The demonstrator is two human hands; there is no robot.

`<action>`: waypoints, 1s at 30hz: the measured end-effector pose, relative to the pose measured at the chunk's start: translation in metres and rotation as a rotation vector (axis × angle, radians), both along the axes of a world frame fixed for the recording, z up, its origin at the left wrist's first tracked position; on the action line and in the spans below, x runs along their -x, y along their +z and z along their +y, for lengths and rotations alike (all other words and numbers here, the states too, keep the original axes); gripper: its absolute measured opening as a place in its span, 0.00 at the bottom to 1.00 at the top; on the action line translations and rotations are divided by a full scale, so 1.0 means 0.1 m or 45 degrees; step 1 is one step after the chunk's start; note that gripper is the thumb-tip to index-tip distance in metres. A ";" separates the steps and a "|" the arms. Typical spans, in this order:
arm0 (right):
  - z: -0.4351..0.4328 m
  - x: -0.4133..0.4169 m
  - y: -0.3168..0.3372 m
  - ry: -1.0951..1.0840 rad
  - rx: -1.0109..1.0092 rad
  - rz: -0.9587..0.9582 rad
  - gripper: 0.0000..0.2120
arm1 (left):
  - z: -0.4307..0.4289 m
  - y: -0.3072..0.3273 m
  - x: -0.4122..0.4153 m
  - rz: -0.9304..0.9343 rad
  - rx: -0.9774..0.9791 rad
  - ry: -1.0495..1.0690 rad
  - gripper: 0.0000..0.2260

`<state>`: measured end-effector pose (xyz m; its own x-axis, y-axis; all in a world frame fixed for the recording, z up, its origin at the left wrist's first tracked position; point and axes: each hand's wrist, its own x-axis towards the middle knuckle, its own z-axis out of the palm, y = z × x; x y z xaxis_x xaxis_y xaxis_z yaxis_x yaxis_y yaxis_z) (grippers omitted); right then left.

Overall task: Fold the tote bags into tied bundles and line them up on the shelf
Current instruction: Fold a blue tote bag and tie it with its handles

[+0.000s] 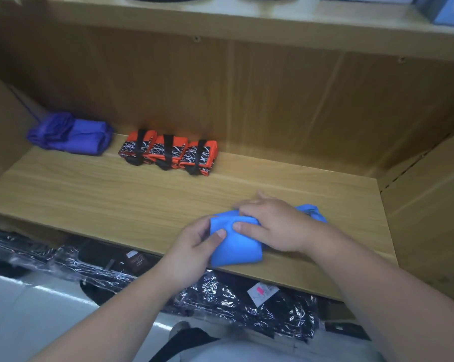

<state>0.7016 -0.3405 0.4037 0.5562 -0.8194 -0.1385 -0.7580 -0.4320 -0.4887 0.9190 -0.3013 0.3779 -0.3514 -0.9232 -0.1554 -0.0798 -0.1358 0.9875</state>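
- At the bottom of the frame, under the shelf, lie black packs in shiny plastic wrap (220, 291). They play no part in this step.
- My left hand (194, 241) pinches the left edge of the blue tote bag (236, 249) between thumb and fingertips, which keeps the fold from springing open.
- My right hand (272, 226) lies over the top of the bag, thumb pressed on the cloth and fingers curled round its far edge, so it grips the bundle and squeezes it small.
- The bag sits at the front edge of the shelf (116, 192), lower centre-right of the frame, folded into a squat pad. Its handles (309, 210) poke out behind my right wrist, loose, so I judge the tying is not yet done.
- Farther back, centre-left, three orange bundles (168, 152) stand touching side by side, each bound by a black strap, starting the row the blue one should join.
- At the far left is a purple bundle (69, 134), apart from the orange ones and looser in shape.
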 end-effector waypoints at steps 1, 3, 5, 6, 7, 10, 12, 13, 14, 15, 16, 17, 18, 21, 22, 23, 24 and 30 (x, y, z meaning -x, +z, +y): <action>-0.02 -0.01 -0.05 -0.045 -0.011 -0.024 0.23 | -0.01 -0.01 0.01 -0.019 0.025 0.050 0.11; -0.04 -0.03 -0.14 -0.117 0.048 -0.048 0.27 | -0.03 -0.01 0.03 -0.062 0.074 0.144 0.11; -0.05 -0.09 -0.21 -0.167 0.093 -0.041 0.29 | -0.06 -0.04 0.04 -0.197 0.197 0.213 0.08; -0.05 -0.12 -0.24 -0.196 0.108 -0.049 0.29 | -0.08 -0.05 0.03 -0.309 0.282 0.237 0.07; -0.05 -0.13 -0.26 -0.227 0.121 -0.071 0.28 | -0.11 -0.07 0.01 -0.464 0.388 0.254 0.08; -0.05 -0.16 -0.31 -0.329 0.101 -0.200 0.20 | -0.21 -0.10 -0.03 -0.879 0.690 0.298 0.17; -0.06 -0.18 -0.33 -0.378 0.081 -0.244 0.13 | -0.24 -0.08 -0.02 -0.938 0.645 0.296 0.23; -0.06 -0.19 -0.33 -0.394 0.090 -0.249 0.12 | -0.25 -0.07 -0.01 -0.981 0.586 0.269 0.28; -0.05 -0.20 -0.33 -0.410 0.099 -0.261 0.11 | -0.25 -0.07 0.00 -1.025 0.538 0.227 0.33; -0.04 -0.19 -0.34 -0.426 0.105 -0.287 0.11 | -0.24 -0.06 0.00 -1.070 0.516 0.186 0.34; -0.02 -0.18 -0.34 -0.439 0.099 -0.320 0.12 | -0.24 -0.06 0.01 -1.084 0.511 0.155 0.34; 0.00 -0.16 -0.34 -0.444 0.080 -0.340 0.13 | -0.23 -0.06 0.01 -1.090 0.515 0.132 0.32; 0.02 -0.13 -0.32 -0.441 0.046 -0.332 0.15 | -0.23 -0.06 0.00 -1.097 0.514 0.115 0.31; 0.06 -0.06 -0.26 -0.463 -0.061 -0.135 0.25 | -0.25 -0.03 0.02 -1.185 0.447 0.086 0.32; 0.06 -0.06 -0.24 -0.475 -0.085 -0.067 0.25 | -0.26 -0.03 0.03 -1.230 0.417 0.077 0.30; 0.07 -0.07 -0.22 -0.481 -0.109 -0.020 0.24 | -0.27 -0.02 0.05 -1.276 0.399 0.067 0.26; 0.07 -0.08 -0.20 -0.481 -0.131 0.018 0.23 | -0.27 -0.01 0.07 -1.312 0.395 0.058 0.21; 0.14 -0.15 -0.19 -0.451 -0.103 0.075 0.19 | -0.35 0.09 0.13 -1.197 0.217 -0.001 0.13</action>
<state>0.7167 -0.3270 0.3848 0.2288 -0.9450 -0.2338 -0.8815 -0.0992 -0.4617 0.9062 -0.3359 0.3865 -0.1523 -0.9593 -0.2377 -0.8506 0.0048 0.5257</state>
